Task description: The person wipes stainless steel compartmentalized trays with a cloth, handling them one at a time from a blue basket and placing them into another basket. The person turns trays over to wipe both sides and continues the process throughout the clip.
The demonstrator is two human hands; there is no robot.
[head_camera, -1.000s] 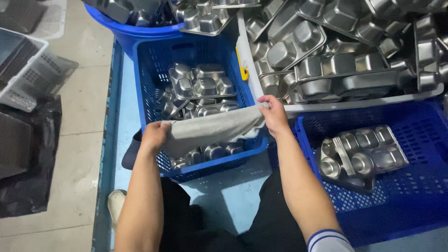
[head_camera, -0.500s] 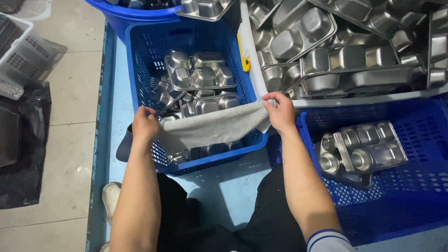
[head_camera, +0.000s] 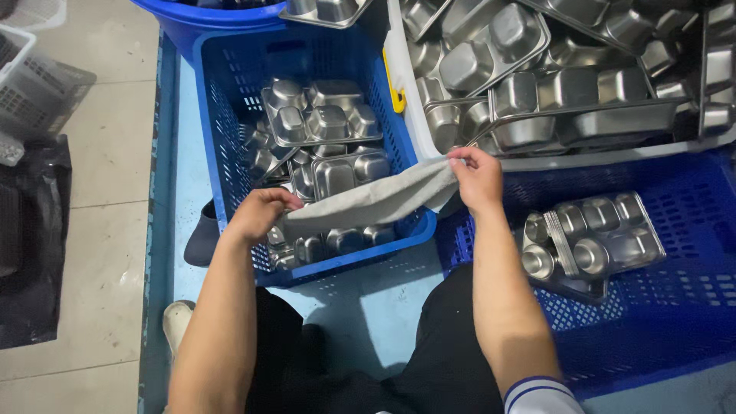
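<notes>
A grey cloth (head_camera: 368,201) is stretched between both of my hands above the near end of a blue plastic crate (head_camera: 230,146). My left hand (head_camera: 259,215) grips its left end, my right hand (head_camera: 477,175) pinches its right end near the crate's right corner. Under the cloth, the crate holds several steel compartment trays (head_camera: 322,115), stacked upside down and tilted. My legs in dark trousers are below.
A white tub (head_camera: 399,69) heaped with several steel trays fills the upper right. A second blue crate (head_camera: 675,307) at right holds steel trays (head_camera: 590,238). A blue round bin (head_camera: 207,15) stands at the top. A grey basket (head_camera: 38,84) and black bag (head_camera: 31,245) lie on the floor at left.
Both hands have kept hold of the cloth. My right hand has lifted its end up and to the right, so the cloth now slopes upward toward the white tub.
</notes>
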